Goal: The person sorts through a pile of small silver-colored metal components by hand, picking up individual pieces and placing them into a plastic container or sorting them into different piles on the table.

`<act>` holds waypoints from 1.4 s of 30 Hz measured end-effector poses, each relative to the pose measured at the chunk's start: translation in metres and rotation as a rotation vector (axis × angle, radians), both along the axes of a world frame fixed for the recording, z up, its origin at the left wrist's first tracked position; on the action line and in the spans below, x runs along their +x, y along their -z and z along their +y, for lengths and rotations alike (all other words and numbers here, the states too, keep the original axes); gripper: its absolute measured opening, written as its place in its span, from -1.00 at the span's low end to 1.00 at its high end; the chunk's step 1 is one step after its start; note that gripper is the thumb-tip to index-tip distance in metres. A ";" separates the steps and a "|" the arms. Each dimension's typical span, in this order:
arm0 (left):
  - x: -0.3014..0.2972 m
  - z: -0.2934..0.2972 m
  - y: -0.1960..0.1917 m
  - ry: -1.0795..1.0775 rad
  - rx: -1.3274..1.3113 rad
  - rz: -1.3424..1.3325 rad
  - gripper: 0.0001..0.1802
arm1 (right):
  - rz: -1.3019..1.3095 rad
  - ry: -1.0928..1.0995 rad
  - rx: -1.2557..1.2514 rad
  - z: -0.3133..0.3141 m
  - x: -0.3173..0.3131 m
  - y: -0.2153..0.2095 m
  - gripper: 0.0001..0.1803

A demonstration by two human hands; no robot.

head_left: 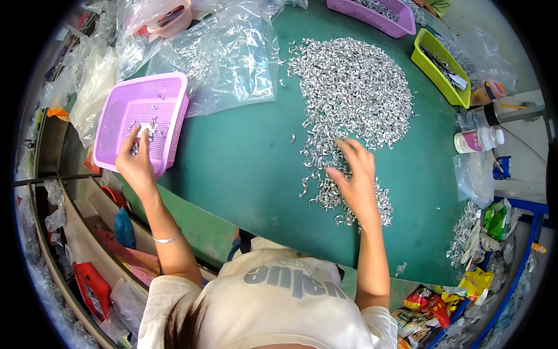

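Reaching into the near edge of the heap of small silver metal pieces (349, 104) on the green tabletop (244, 157), the right hand (354, 177) spreads its fingers (grip open). Farther left, the left hand (136, 166) hovers over the purple basket (142, 119), seemingly pinching one piece.

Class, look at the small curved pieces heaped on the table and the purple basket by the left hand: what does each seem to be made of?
The small curved pieces look like bright bare metal: silvery and glinting, though which metal is unclear. The purple basket looks like moulded plastic: one even matt colour, with fine mesh-like perforated walls.
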State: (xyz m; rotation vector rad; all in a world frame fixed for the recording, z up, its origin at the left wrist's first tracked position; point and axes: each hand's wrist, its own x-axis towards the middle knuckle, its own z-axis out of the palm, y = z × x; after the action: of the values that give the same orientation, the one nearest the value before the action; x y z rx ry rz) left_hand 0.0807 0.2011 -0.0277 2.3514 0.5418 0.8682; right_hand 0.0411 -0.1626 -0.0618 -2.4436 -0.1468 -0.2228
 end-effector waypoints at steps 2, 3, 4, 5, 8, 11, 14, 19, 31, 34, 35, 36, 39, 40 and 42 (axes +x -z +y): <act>-0.007 -0.028 0.007 0.079 -0.043 -0.038 -0.81 | -0.002 -0.077 -0.156 0.013 -0.002 0.005 -0.55; -0.013 -0.048 0.007 0.164 -0.168 -0.039 -0.81 | -0.004 -0.123 -0.232 0.016 -0.003 0.008 -0.56; -0.019 -0.072 0.001 0.295 -0.349 -0.006 -0.84 | 0.004 -0.121 -0.222 0.014 -0.005 0.012 -0.58; -0.026 -0.093 -0.003 0.368 -0.611 0.122 -0.85 | 0.014 -0.111 -0.216 0.009 -0.009 0.015 -0.59; -0.045 -0.125 0.009 0.639 -1.155 0.508 -0.88 | -0.053 -0.095 -0.181 0.004 -0.017 0.021 -0.74; -0.054 -0.153 0.026 0.766 -1.798 0.751 -0.73 | -0.139 -0.054 -0.153 -0.001 -0.024 0.017 -0.85; -0.058 -0.163 0.038 0.695 -2.021 0.897 -0.73 | -0.095 -0.021 -0.123 -0.012 -0.030 0.010 -0.86; -0.059 -0.171 0.043 0.597 -2.074 0.895 -0.72 | -0.022 0.100 0.039 -0.014 -0.018 -0.001 -0.85; -0.042 -0.161 0.037 0.554 -2.122 0.744 -0.75 | -0.039 0.006 -0.098 0.015 0.014 0.005 -0.79; -0.023 -0.148 0.028 0.539 -2.065 0.620 -0.77 | 0.022 -0.097 0.088 0.017 0.031 -0.003 -0.79; -0.018 -0.145 0.024 0.543 -2.038 0.594 -0.77 | 0.098 -0.175 0.116 0.020 0.041 -0.009 -0.69; -0.010 -0.145 0.021 0.558 -2.013 0.579 -0.78 | 0.101 -0.196 0.157 0.024 0.053 -0.009 -0.64; 0.021 -0.157 0.007 0.710 -1.882 0.560 -0.79 | 0.078 -0.267 0.262 0.049 0.096 0.001 -0.52; 0.036 -0.166 0.006 0.778 -1.894 0.531 -0.78 | 0.060 -0.283 0.283 0.056 0.108 0.011 -0.49; 0.076 -0.181 0.000 0.821 -1.863 0.413 -0.77 | -0.095 -0.358 0.247 0.079 0.142 0.049 -0.47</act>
State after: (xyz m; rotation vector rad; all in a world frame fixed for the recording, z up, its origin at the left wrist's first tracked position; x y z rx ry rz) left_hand 0.1569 0.0205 -0.0277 0.7259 0.2128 -0.4956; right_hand 0.1832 -0.0833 -0.1103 -2.1190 -0.5590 -0.1844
